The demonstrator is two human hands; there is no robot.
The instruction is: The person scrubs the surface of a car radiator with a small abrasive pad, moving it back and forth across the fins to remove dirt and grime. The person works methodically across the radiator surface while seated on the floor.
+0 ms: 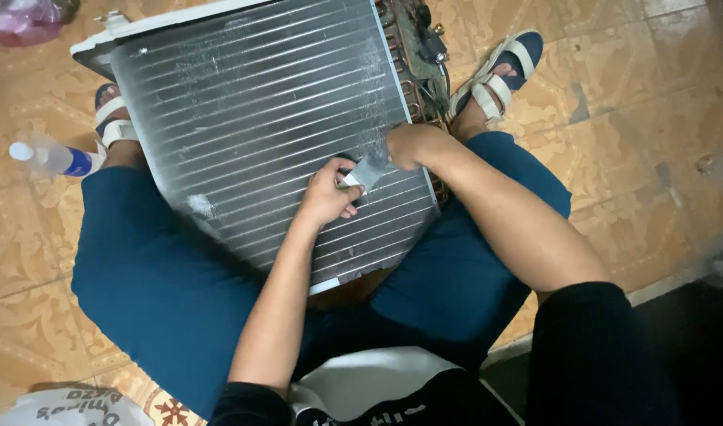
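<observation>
A finned metal coil panel in a white frame leans between my knees, its silver fins facing me. Both hands hold a small grey flat tool against the fins at the panel's right side. My left hand pinches the tool's lower end. My right hand grips its upper end near the panel's right edge. Copper tubing and wiring run along that right edge. White dusty patches mark the fins.
My legs in blue trousers flank the panel, with sandalled feet on the patterned tile floor. A clear spray bottle with a blue label lies at the left. A pink bag sits top left; a white bag bottom left.
</observation>
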